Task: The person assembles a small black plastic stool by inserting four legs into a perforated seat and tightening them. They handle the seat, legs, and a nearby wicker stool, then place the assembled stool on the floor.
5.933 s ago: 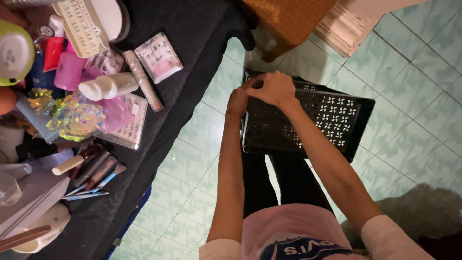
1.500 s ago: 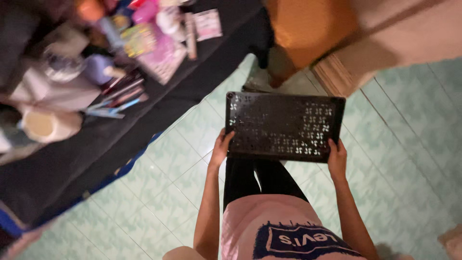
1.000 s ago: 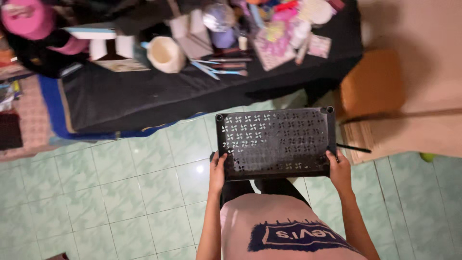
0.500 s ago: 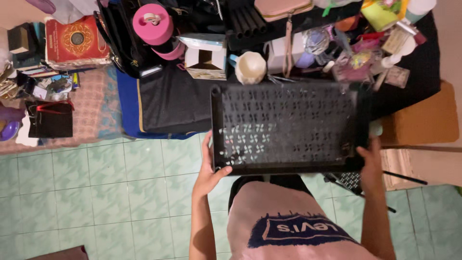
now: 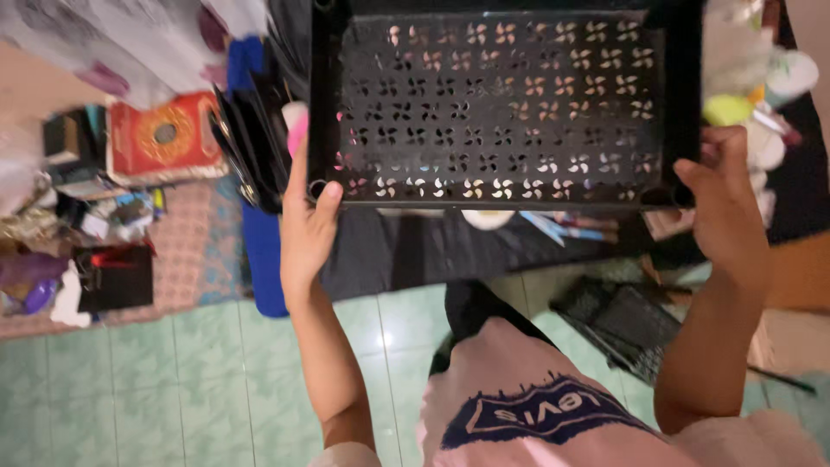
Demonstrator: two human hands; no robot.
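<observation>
The left hand (image 5: pixel 307 229) and right hand (image 5: pixel 724 203) each clasp one end of a black perforated plastic tray (image 5: pixel 501 104). It is held raised above the cluttered black-covered surface (image 5: pixel 415 246), not yet set down anywhere.

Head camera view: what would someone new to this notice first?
A big black tray with flower-shaped cutouts fills the top middle, held up by the left hand at its lower left corner and the right hand at its right edge. Behind it lies a dark cloth cluttered with small items. A red box with a gold pattern stands out at the left, above the green tiled floor.
</observation>
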